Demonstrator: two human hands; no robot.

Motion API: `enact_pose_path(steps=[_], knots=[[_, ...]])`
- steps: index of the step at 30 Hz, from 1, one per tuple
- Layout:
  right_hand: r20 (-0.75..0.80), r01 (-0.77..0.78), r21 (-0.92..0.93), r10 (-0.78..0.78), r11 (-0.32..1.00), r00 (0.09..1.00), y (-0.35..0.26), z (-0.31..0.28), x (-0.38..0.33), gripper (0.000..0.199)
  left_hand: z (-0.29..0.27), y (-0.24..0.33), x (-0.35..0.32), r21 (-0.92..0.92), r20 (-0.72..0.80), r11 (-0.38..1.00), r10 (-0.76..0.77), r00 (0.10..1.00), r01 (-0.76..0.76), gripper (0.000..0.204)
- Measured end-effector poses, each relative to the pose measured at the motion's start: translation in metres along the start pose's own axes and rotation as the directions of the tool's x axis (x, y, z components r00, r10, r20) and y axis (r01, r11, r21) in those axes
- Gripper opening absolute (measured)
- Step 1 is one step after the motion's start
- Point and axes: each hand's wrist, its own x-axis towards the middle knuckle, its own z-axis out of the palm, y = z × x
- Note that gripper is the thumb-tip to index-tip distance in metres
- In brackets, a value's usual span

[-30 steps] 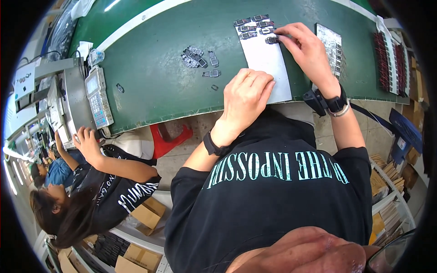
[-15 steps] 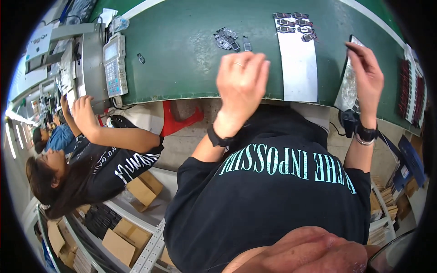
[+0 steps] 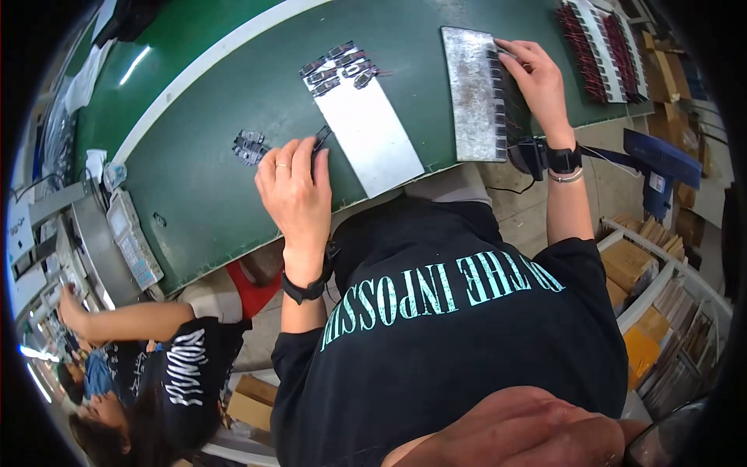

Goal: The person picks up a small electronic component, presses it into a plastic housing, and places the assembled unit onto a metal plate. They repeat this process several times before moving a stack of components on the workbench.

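My left hand [image 3: 296, 183] is closed in a pinch on a small dark-framed part [image 3: 321, 138], beside the left edge of a white strip [image 3: 373, 144]. A cluster of similar small dark parts [image 3: 250, 146] lies to its left. Small black modules with thin red wires [image 3: 334, 66] sit in rows on the strip's far end. At the far right corner of a grey metal plate [image 3: 471, 97], the thumb and index finger of my right hand [image 3: 537, 78] close together; what they grip there is too small to tell. Black modules [image 3: 499, 101] line the plate's right edge.
Racks of red-wired parts [image 3: 599, 50] stand at the far right of the green table [image 3: 210, 210]. A keypad device [image 3: 134, 237] and one loose small part [image 3: 159, 219] are at the left. A co-worker [image 3: 171, 350] sits there; cardboard boxes [image 3: 630, 265] fill shelving at right.
The view has turned to the right. My left hand has taken up a small dark-framed part from beside the cluster and moved toward the strip. My right hand stays at the plate's far corner.
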Motion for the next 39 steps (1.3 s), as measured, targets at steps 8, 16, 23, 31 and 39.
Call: enact_pose_path(steps=[8, 16, 23, 31, 39], knots=[[0.188, -0.039, 0.080, 0.024, 0.996, 0.982, 0.032, -0.008, 0.017, 0.019, 0.006, 0.001, 0.006, -0.073, -0.002, 0.997, -0.027, 1.000, 0.026, 0.024], [0.106, -0.121, 0.407, 0.084, 0.905, 0.991, -0.040, -0.015, -0.003, 0.021, -0.003, 0.007, 0.010, -0.258, -0.006, 0.964, -0.072, 0.997, 0.068, 0.020], [0.407, -0.241, 0.652, -0.064, 0.719, 0.911, -0.141, 0.041, -0.027, 0.018, -0.002, 0.039, 0.018, -0.731, 0.254, 0.564, -0.297, 0.920, 0.384, 0.023], [0.452, -0.312, 0.704, -0.064, 0.638, 0.890, -0.138, 0.057, -0.028, 0.016, -0.004, 0.044, 0.023, -0.804, 0.555, 0.036, -0.311, 0.772, 0.593, 0.020], [0.321, -0.151, 0.535, -0.034, 0.831, 0.946, -0.161, 0.056, -0.034, 0.012, 0.001, 0.036, 0.023, -0.801, 0.573, -0.055, -0.356, 0.738, 0.596, 0.011]])
